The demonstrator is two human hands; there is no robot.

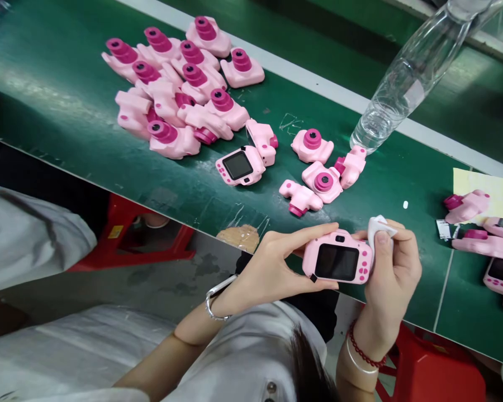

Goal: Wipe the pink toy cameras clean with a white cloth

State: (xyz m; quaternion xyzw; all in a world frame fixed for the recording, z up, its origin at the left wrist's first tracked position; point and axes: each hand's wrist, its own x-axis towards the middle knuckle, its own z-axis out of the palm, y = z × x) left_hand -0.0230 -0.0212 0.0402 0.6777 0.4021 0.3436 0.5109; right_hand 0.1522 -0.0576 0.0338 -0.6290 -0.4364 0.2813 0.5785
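A pink toy camera [337,261] is held just above the bench edge, its dark screen and magenta buttons facing up. My left hand [276,262] grips its left end, fingers along the top and thumb below. In my right hand [396,262] a white cloth [377,229] is pinched between thumb and fingers, pressed against the camera's right end beside the buttons. Beyond my hands lie loose toy cameras, among them one with its lens up [323,181] and one on its side [300,198]. Another rests screen up [240,166] farther left.
A heap of pink cameras [193,78] covers the far left of the green bench [193,195]. A clear plastic bottle [406,78] stands at the back. More cameras [482,244] and yellow paper [498,192] lie at right. Red stools [129,240] stand below the edge.
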